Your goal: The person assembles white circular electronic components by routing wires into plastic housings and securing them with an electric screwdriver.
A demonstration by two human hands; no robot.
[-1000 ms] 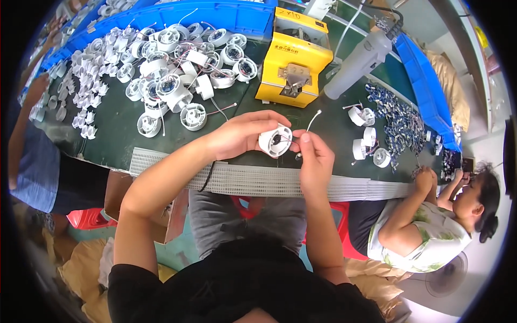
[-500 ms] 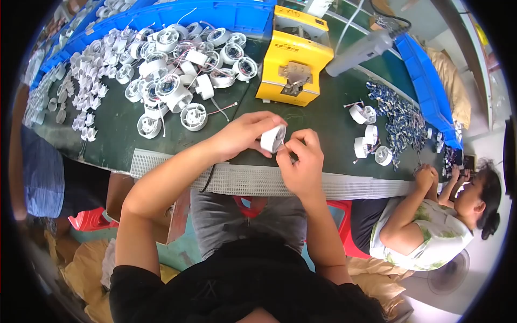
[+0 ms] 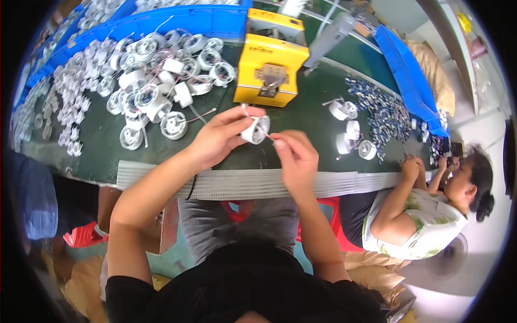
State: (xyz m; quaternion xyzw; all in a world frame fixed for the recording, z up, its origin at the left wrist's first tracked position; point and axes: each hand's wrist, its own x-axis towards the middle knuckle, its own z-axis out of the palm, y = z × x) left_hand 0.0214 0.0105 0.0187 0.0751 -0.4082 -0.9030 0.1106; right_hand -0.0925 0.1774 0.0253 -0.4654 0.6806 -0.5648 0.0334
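Observation:
My left hand [image 3: 218, 135] grips a round white plastic housing [image 3: 252, 134] by its side, its spoked open face turned to the right. Thin wires [image 3: 264, 132] come out of that face. My right hand [image 3: 298, 156] pinches the wire end between thumb and forefinger, just right of the housing. Both hands are over the near part of the dark green table [image 3: 215, 159]. A heap of similar white housings [image 3: 153, 97], many with wires, lies beyond my left hand.
A yellow machine [image 3: 272, 59] stands past my hands. Small white parts [image 3: 75, 102] lie at far left, before a blue bin [image 3: 161, 22]. To the right are a few housings [image 3: 367, 149], a pile of small circuit boards [image 3: 379, 113] and a seated person [image 3: 420, 215]. White mesh strip [image 3: 237, 184] lines the near edge.
The view has shifted, so the table's contents appear further left. The housing has turned its open face more toward me, and my right hand has drawn the wire out to the right.

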